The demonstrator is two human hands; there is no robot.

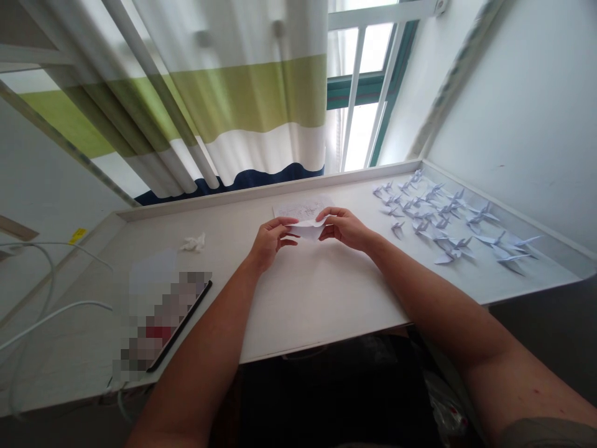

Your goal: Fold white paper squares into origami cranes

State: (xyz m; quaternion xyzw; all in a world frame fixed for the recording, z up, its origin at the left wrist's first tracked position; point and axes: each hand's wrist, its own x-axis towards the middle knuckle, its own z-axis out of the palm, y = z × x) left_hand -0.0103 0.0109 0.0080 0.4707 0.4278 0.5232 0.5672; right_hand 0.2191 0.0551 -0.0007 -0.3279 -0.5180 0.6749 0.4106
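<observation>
A small folded piece of white paper [308,231] is held up between my two hands, above the middle of the desk. Thumb and fingers of my left hand [275,239] pinch its left end. At the right end, my right hand [342,225] grips it in the same way. Behind the hands a sheet with faint dark marks [298,206] lies flat on the desk, partly covered by them. Many folded paper cranes [441,218] stand grouped on the right side of the desk.
The white desk [326,305] has a raised rim at the back. On its left lie crumpled white tissue [193,242], a blurred-out device with a black edge [181,326] and white cables [56,323]. A striped curtain [252,93] and a barred window [359,93] stand behind.
</observation>
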